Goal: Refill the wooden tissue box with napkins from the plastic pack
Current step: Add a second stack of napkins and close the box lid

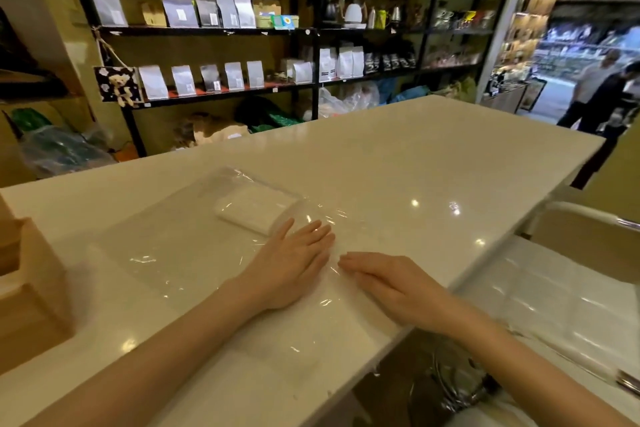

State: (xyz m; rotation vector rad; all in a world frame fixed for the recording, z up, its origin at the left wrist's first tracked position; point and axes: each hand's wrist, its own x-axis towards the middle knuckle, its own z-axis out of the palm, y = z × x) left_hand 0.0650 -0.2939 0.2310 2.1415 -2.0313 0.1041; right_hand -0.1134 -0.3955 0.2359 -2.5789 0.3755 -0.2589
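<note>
Counter [398,163]: broad, glossy pale stone; hard and slick, so film slides on it.
Wooden tissue box [31,291]: stiff, boxy, matte brown, at the counter's left edge, well apart from the pack.
Plastic pack [194,253]: clear, crinkly, mostly slack film lying flat mid-counter; likely light and slippery, best gathered at its loose near end.
Napkins [254,210]: soft white stack at the pack's far end; likely compressible, take by the sides.
Left hand [294,267]: flat, fingers spread, pressing the film.
Right hand [391,282]: flat, fingers together, at the film's edge.
</note>
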